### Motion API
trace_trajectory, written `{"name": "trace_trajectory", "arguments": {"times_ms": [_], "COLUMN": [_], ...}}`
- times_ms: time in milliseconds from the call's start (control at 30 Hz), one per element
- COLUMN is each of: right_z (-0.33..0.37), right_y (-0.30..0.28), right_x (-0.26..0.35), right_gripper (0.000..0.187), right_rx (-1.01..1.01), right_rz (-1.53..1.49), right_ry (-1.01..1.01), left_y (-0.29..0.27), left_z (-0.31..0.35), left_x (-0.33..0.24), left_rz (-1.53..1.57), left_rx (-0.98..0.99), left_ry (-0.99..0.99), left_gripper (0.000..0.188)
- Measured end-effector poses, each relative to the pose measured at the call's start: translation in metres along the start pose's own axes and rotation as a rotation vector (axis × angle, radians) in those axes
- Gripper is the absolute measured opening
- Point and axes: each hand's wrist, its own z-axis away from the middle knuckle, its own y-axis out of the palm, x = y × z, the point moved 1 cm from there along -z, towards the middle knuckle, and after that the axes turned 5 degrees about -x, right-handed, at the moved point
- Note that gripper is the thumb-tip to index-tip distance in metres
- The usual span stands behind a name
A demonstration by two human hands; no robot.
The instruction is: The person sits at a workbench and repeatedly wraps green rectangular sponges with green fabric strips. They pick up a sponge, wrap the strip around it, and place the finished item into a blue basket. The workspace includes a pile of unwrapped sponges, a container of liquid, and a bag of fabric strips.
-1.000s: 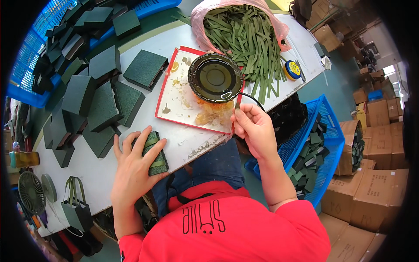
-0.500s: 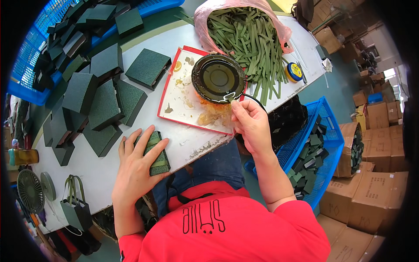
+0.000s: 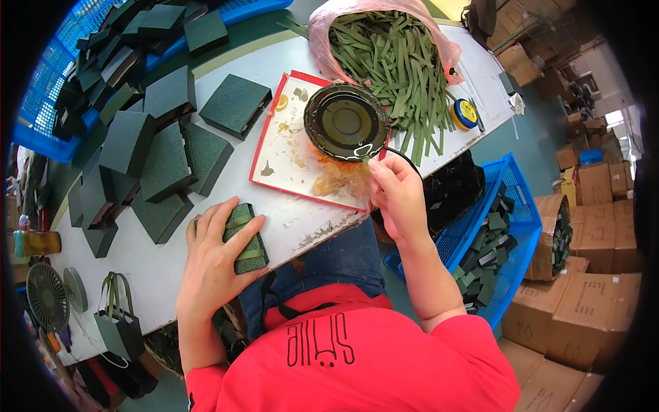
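Observation:
My left hand (image 3: 220, 250) rests at the table's front edge, gripping a small dark green box (image 3: 252, 253) between spread fingers and thumb. Lighter green ribbon runs across that box. At the near right rim of a round black pot (image 3: 312, 141), my right hand (image 3: 398, 196) is closed in a pinch. A small bit of green ribbon seems to be in its fingertips, mostly hidden. Glossy amber-brown liquid (image 3: 342, 122) fills the pot, and drips have hardened down its side. Beneath it lies a white tray (image 3: 273, 154) with a red rim, stained with amber patches.
Behind the pot, a pink plastic bag (image 3: 319, 34) spills green ribbon strips (image 3: 391, 55). Dark green boxes (image 3: 165, 161) are piled on the left, near a blue basket (image 3: 34, 103). A round blue-and-yellow tin (image 3: 465, 115) sits at right. Another blue crate (image 3: 525, 213) stands beside the table.
My right hand has shifted very slightly right and down along the pot's rim. The left hand stays on the small box.

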Motion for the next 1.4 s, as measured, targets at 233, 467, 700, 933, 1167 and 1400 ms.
{"name": "trace_trajectory", "arguments": {"times_ms": [233,467,700,933,1167,1400], "right_z": [0.040,0.066,0.070,0.071,0.068,0.062], "right_y": [0.011,0.046,0.057,0.058,0.058,0.059], "right_x": [-0.003,-0.013,-0.019,-0.024,-0.032,-0.027], "right_gripper": [0.011,0.012,0.017,0.018,0.026,0.020], "right_rx": [0.272,0.609,0.629,0.623,0.648,0.632], "right_rz": [0.088,0.208,0.300,0.309,0.577,0.613], "right_ry": [-0.052,0.362,0.425,0.401,0.260,0.257], "left_y": [-0.005,-0.009,-0.009,-0.009,-0.012,-0.005], "left_z": [-0.001,-0.009,-0.011,-0.011,-0.012,-0.013], "left_x": [0.009,0.004,0.004,0.003,-0.003,-0.001], "left_rz": [0.187,0.393,0.416,0.412,0.252,0.214], "left_rx": [-0.171,-0.097,-0.103,-0.095,-0.054,-0.127], "left_ry": [0.127,0.251,0.282,0.282,0.345,0.321], "left_gripper": [0.096,0.098,0.096,0.095,0.089,0.088]}}
